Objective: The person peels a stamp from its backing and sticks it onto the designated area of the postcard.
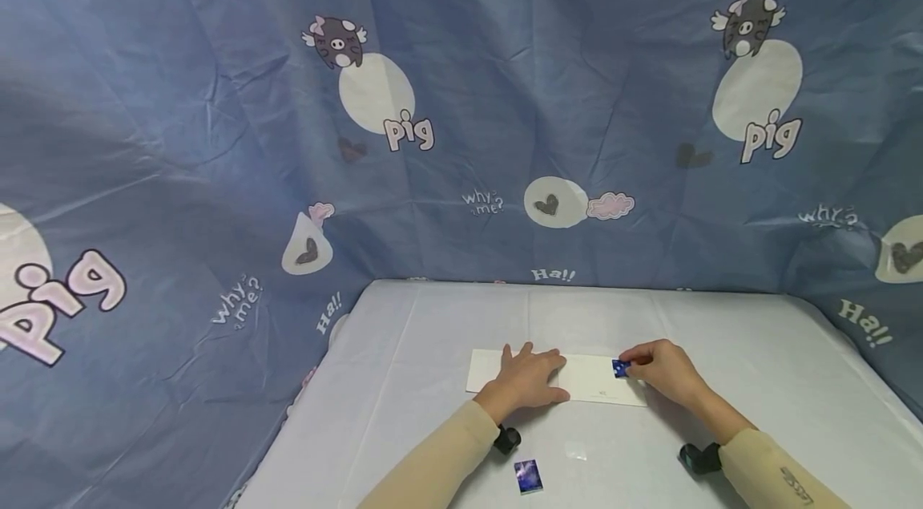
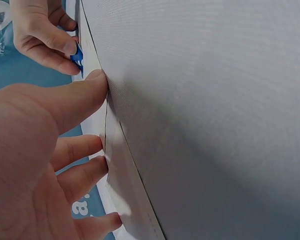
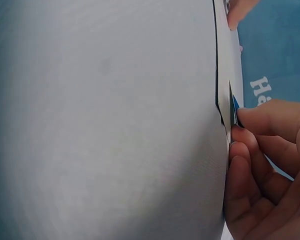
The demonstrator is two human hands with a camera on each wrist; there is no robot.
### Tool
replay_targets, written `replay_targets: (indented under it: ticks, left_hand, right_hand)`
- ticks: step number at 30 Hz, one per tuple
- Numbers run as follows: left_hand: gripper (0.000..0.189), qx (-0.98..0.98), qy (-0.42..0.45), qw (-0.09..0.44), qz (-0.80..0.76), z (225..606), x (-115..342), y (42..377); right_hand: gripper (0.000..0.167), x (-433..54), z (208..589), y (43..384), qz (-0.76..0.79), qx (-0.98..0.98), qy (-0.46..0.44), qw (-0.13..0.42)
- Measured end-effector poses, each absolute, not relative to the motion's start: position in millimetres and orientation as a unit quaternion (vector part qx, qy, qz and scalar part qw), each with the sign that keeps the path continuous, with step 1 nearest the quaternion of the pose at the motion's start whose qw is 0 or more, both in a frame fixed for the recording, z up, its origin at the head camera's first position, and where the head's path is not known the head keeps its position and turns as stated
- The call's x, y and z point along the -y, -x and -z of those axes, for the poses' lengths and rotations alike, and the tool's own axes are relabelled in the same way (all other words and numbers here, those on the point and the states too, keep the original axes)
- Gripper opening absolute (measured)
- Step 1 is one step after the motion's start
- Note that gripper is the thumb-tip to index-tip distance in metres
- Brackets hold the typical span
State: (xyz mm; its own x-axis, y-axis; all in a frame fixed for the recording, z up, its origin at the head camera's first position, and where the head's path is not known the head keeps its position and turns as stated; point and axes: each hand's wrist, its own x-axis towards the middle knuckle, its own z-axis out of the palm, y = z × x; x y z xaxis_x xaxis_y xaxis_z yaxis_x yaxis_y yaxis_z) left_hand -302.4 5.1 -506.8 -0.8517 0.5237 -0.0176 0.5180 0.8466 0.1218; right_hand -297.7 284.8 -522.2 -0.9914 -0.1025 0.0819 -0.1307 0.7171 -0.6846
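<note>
A long white folded card point(image 1: 587, 381) lies crosswise on the table, a fold line near its middle. My left hand point(image 1: 530, 377) rests on its left part, fingers spread, with the thumb at the near edge. In the left wrist view the fingertips point(image 2: 101, 82) press along the card's edge. My right hand point(image 1: 667, 373) pinches a small blue patterned square point(image 1: 620, 368) between thumb and fingers, over the white card's right end. The right wrist view shows that square point(image 3: 233, 110) edge-on, tilted up from the white surface, its face mostly hidden.
Nearer to me on the white-covered table point(image 1: 404, 381) lies a blue-purple starry square point(image 1: 528, 476). A faint clear piece point(image 1: 576, 452) is beside it to the right. A blue printed curtain point(image 1: 461, 108) hangs behind the table and along its sides.
</note>
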Motion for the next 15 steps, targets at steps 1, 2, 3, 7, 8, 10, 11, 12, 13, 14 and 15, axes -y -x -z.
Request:
replay_targets:
  ticks: [1, 2, 3, 7, 8, 10, 11, 12, 13, 14, 15]
  left_hand:
    - [0.060, -0.961, -0.271, 0.025, -0.057, 507.2, -5.5, 302.5]
    - [0.060, -0.961, -0.271, 0.025, -0.057, 507.6, -5.9, 302.6]
    - [0.060, -0.961, -0.271, 0.025, -0.057, 507.8, -6.3, 302.7]
    - [0.060, -0.961, -0.269, 0.026, -0.056, 507.6, -7.2, 302.6]
    - [0.059, -0.961, -0.269, 0.026, -0.055, 507.4, -7.3, 302.4]
    - [0.059, -0.961, -0.268, 0.026, -0.054, 506.7, -7.5, 302.0]
    - [0.059, -0.962, -0.268, 0.026, -0.054, 506.5, -7.6, 301.8]
    - [0.059, -0.962, -0.268, 0.026, -0.054, 506.1, -7.7, 301.6]
    - [0.059, -0.962, -0.268, 0.026, -0.054, 505.9, -7.8, 301.3]
    - [0.060, -0.962, -0.267, 0.027, -0.054, 505.5, -8.0, 301.1]
    - [0.060, -0.962, -0.267, 0.027, -0.054, 504.9, -8.2, 300.9]
  right_hand:
    - [0.018, -285.0, 522.2, 298.0, -0.370, 0.927, -0.063, 0.020]
    - [0.018, -285.1, 522.6, 298.0, -0.371, 0.927, -0.061, 0.019]
    - [0.018, -285.3, 523.0, 298.2, -0.371, 0.926, -0.060, 0.019]
    - [0.019, -286.1, 524.0, 299.1, -0.371, 0.927, -0.061, 0.018]
    - [0.019, -286.3, 524.4, 299.2, -0.370, 0.927, -0.061, 0.018]
    - [0.019, -286.5, 525.0, 299.8, -0.370, 0.927, -0.063, 0.018]
    - [0.020, -286.4, 525.2, 300.0, -0.369, 0.927, -0.064, 0.018]
    - [0.021, -286.4, 525.8, 300.2, -0.368, 0.927, -0.066, 0.018]
    - [0.021, -286.4, 526.4, 300.5, -0.368, 0.928, -0.065, 0.018]
    - [0.021, -286.5, 527.0, 301.0, -0.367, 0.928, -0.064, 0.018]
    - [0.022, -286.4, 527.2, 301.3, -0.366, 0.928, -0.063, 0.018]
